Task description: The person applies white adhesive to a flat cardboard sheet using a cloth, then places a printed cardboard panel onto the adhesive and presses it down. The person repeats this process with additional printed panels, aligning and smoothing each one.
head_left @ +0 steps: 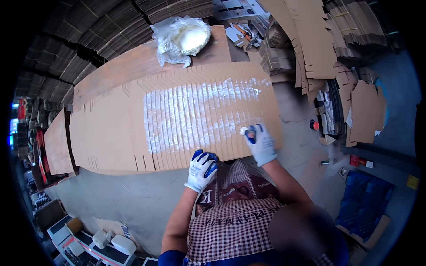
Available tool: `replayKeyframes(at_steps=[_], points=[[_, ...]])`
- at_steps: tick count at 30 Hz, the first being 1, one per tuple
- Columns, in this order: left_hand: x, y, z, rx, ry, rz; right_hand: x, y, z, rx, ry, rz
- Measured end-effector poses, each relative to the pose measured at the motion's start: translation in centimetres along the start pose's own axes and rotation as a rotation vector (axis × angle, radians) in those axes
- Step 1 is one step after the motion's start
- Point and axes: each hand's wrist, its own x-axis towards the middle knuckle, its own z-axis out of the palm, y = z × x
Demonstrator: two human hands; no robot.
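Note:
Overlapping cardboard sheets (111, 128) lie fanned out on a wooden table in front of me, their staggered edges forming many narrow strips. A shiny, wet-looking whitish coating (195, 111) covers the middle of those strips. My left hand (203, 170), in a white glove with blue fingers, rests on the near edge of the cardboard, fingers stretched out and holding nothing. Further right, my gloved right hand (262, 142) is closed around a small tool with a white tip (243, 131), low over the cardboard. The glove hides most of this tool, so its kind is unclear.
A plastic-lined bowl (194, 39) of white paste stands on the table's bare wooden far part (120, 71). Stacked cardboard (84, 31) lines the back left. More cardboard sheets (310, 40) stand at right. A blue pallet (364, 204) and a machine (88, 244) are on the floor.

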Motion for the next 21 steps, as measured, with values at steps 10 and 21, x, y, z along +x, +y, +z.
replayKeyframes(at_steps=[10,21], points=[[3.7,2.4,4.8,-0.112,-0.262,0.189,-2.6,-3.6,0.2,0.285,-0.162,-0.428],[3.1,0.9,5.7,-0.091,-0.291,0.236,-0.2,-1.8,-3.1,0.212,-0.373,-0.444]])
